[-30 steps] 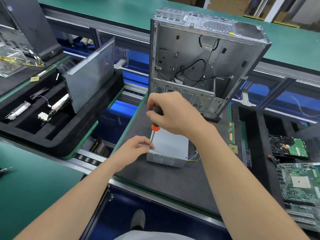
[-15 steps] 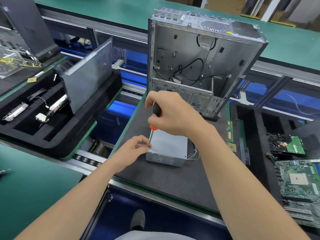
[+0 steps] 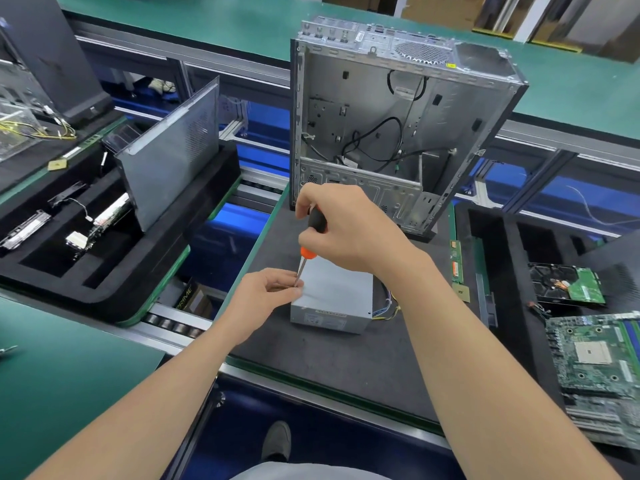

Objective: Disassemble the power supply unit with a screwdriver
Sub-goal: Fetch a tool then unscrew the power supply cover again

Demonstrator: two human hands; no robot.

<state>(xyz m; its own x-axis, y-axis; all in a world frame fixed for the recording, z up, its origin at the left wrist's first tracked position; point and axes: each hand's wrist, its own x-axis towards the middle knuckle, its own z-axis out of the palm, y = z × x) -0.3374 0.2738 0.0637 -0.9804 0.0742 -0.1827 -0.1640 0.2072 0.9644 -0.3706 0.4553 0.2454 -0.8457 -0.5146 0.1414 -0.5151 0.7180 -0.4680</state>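
A grey metal power supply unit (image 3: 336, 296) lies on the dark mat (image 3: 311, 362) in front of me, with coloured wires coming out of its right side. My right hand (image 3: 349, 230) grips the black and orange handle of a screwdriver (image 3: 313, 233), held nearly upright. Its metal tip meets the unit's top left corner. My left hand (image 3: 266, 296) pinches the shaft close to the tip, fingers resting at that corner. The screw itself is hidden by my fingers.
An emptied grey computer case (image 3: 394, 126) stands upright just behind the unit. A black foam tray (image 3: 114, 271) at the left holds a metal side panel and small parts. At the right lie a hard drive (image 3: 568, 282), a motherboard (image 3: 599, 368) and green memory sticks (image 3: 457, 268).
Both hands keep their hold on the screwdriver at the unit's corner. The view has shifted slightly; nothing on the mat has moved.
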